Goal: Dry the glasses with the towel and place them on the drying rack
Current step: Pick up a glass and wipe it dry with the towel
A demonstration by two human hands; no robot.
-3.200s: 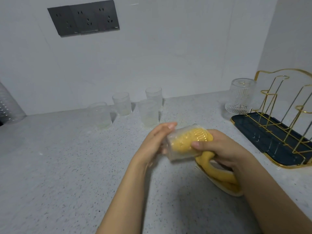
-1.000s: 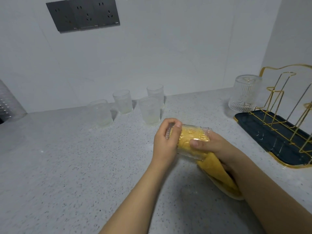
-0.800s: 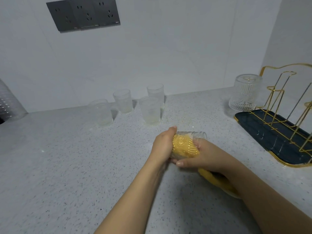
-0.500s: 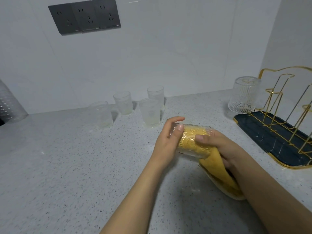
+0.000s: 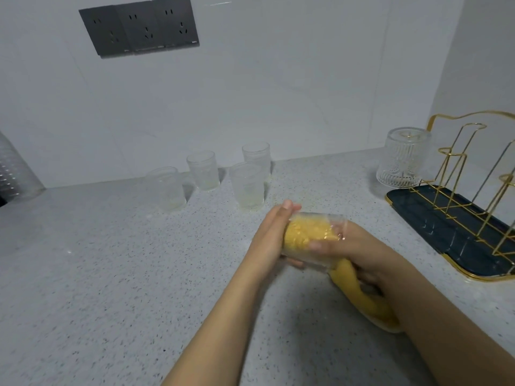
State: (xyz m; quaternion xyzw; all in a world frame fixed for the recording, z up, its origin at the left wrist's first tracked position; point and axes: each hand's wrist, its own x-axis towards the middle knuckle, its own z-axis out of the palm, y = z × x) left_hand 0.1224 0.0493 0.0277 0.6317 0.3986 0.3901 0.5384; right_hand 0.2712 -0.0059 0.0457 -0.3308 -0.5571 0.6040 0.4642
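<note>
You gripped a glass (image 5: 315, 240) sideways, your left hand (image 5: 274, 238) cupping its base, your right hand (image 5: 354, 254) pinching the towel (image 5: 359, 296) stuffed inside; the rack (image 5: 459, 235) stood rightward.

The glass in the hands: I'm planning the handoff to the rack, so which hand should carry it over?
Probably the right hand: it grips the glass and is nearer the drying rack.
</note>
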